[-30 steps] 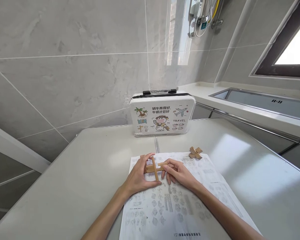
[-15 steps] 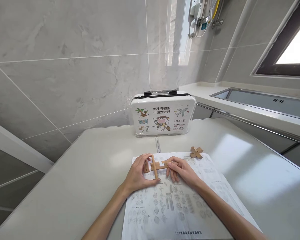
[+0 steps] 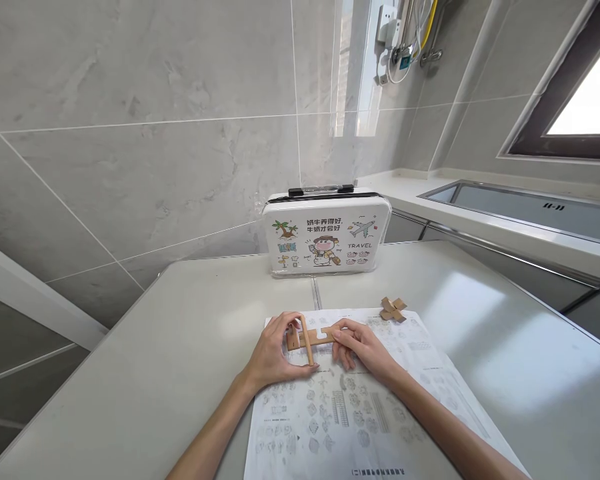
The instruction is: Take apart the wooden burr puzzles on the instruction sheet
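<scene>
The flat brown wooden strip with a square notch (image 3: 316, 338) is positioned behind the slim brown wooden bar (image 3: 307, 341), above the printed white paper sheet (image 3: 350, 450); contact cannot be determined. My right hand (image 3: 363, 347) pinches the strip's outer end, apparently keeping the notch exposed. My left hand (image 3: 275, 350) grips the bar end to end, likely for steadiness. A brown wooden cross-shaped block (image 3: 393, 310) sits near the sheet's far edge.

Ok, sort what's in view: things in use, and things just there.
In use:
- wooden pieces held in the left hand
- notched wooden piece in the right hand
- diagram sheet under the hands
- wooden cross, probably related: similar wood, untouched

Just there:
- white cartoon-printed case
- wall socket
</scene>
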### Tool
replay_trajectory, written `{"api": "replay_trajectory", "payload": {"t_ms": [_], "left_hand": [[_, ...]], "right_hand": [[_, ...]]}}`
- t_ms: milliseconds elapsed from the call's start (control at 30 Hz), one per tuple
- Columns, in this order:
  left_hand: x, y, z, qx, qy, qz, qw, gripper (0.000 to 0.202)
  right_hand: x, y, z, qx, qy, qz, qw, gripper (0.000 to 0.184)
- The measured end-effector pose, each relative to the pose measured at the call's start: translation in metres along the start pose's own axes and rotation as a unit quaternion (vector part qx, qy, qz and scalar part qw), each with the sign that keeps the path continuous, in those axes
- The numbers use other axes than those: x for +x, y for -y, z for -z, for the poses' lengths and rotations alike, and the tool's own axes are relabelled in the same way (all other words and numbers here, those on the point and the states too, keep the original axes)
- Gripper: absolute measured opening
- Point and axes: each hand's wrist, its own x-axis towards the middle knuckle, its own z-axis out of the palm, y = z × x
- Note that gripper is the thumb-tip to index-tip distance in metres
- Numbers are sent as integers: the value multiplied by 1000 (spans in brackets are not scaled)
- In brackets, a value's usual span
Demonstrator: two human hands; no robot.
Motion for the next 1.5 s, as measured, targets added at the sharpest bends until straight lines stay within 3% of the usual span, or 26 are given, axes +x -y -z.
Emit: {"api": "replay_trajectory", "payload": {"t_ms": [267, 433, 767, 933, 1033, 1133, 1333, 1500], "left_hand": [[0, -2, 0, -31, 6, 10, 999, 87], [-5, -2, -7, -81, 27, 40, 996, 100], [-2, -5, -1, -40, 34, 24, 998, 82], [-6, 9, 8, -48, -12, 58, 997, 78], [-6, 23, 14, -40, -48, 108, 992, 81], [-6, 36, 18, -11, -30, 130, 991, 87], [-11, 50, 31, 58, 30, 114, 991, 93], [-13, 55, 38, 61, 39, 99, 993, 89]], "right_hand": [[-1, -1, -2, 11, -8, 10, 1000, 39], [-1, -2, -2, 22, -2, 3, 1000, 40], [4, -4, 5, 22, 3, -16, 1000, 41], [2, 3, 23, 54, -106, 6, 993, 43], [1, 6, 27, 51, -133, 15, 990, 43], [1, 6, 22, 24, -127, 13, 991, 43], [-1, 5, 13, -47, -103, 4, 994, 46], [-1, 5, 14, -69, -92, -10, 993, 49]]}}
